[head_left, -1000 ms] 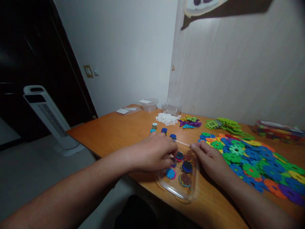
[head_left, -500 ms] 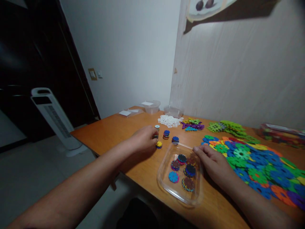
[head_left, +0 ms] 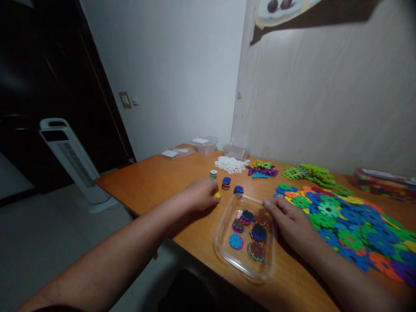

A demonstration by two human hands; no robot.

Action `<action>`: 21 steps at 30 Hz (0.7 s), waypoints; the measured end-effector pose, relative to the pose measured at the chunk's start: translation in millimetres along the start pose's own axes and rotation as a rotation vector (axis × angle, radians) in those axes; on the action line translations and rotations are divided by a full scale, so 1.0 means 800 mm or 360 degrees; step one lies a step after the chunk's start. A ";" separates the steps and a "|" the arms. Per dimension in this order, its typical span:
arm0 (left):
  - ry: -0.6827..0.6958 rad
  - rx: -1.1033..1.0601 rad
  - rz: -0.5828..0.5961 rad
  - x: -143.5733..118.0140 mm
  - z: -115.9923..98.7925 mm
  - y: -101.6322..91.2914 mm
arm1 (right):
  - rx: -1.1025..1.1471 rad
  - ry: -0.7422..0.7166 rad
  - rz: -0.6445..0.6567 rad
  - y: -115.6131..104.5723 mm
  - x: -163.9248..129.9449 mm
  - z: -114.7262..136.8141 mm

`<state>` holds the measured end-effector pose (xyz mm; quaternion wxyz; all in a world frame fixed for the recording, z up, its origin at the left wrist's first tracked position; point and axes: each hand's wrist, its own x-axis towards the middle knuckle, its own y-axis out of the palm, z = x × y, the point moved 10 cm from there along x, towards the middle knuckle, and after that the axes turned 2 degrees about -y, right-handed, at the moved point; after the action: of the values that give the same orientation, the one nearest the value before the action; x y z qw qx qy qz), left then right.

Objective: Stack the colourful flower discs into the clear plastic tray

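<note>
While the right hand (head_left: 290, 223) rested flat against the clear tray (head_left: 227, 253), the left hand (head_left: 201, 193) held its grip closed over a yellow disc (head_left: 217, 195) on the bench (head_left: 156, 180).

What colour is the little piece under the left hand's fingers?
Yellow piece, at the left hand's fingertips; head view.

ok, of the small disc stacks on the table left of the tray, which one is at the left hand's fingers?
The yellow stack, touching the left hand. The other three stand farther back, clear of it.
</note>
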<state>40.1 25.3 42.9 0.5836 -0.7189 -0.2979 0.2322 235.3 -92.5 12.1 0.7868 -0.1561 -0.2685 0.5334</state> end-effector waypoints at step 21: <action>0.0676 0.0169 0.0161 -0.088 -0.151 -0.030 | 0.0043 -0.0026 -0.0015 0.000 0.000 0.001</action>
<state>68.4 -105.1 90.4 0.6577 -0.7340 -0.1193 0.1200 234.7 -92.3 12.8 0.7890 -0.1398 -0.2684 0.5347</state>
